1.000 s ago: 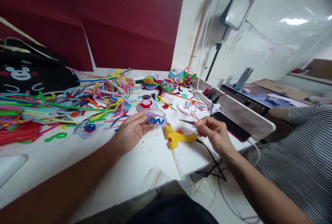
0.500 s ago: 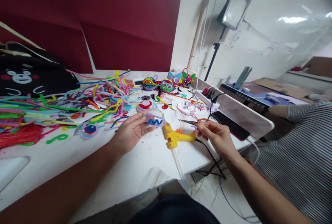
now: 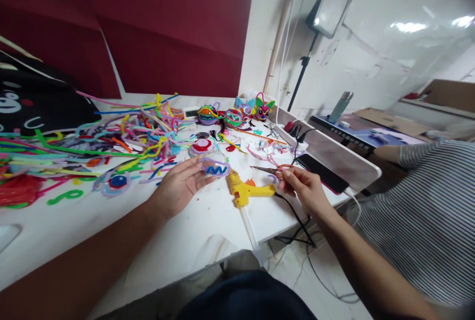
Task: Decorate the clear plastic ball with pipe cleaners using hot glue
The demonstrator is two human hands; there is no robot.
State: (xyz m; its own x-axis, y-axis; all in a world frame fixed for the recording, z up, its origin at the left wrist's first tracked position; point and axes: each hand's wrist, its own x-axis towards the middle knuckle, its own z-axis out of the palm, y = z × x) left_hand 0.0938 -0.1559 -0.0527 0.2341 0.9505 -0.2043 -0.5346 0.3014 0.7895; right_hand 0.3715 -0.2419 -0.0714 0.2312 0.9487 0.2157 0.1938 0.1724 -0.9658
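Observation:
My left hand [image 3: 183, 184] pinches a clear rounded plastic piece [image 3: 222, 167] edged with purple pipe cleaner, with a blue zigzag pipe cleaner [image 3: 216, 169] across it. In my right hand [image 3: 301, 184] is a pair of scissors [image 3: 267, 169] with orange handles, blades pointing left. A small red bit shows at the blade tips. Between my hands, a yellow glue gun [image 3: 245, 190] lies on the white table, a translucent glue stick [image 3: 250, 231] sticking out of its back toward me. Neither hand visibly touches the glue gun.
Many coloured pipe cleaners [image 3: 141, 144] cover the left side. Several decorated balls [image 3: 233, 118] stand at the back. A phone [image 3: 322, 174] lies by the raised white edge [image 3: 341, 154] at right. A black cord [image 3: 293, 215] runs off the table. A person in a striped shirt [image 3: 426, 211] is at right.
The camera view has turned slightly, so the scene sits a little further left and higher. Both hands keep their holds, and the scissors stay near the glue gun.

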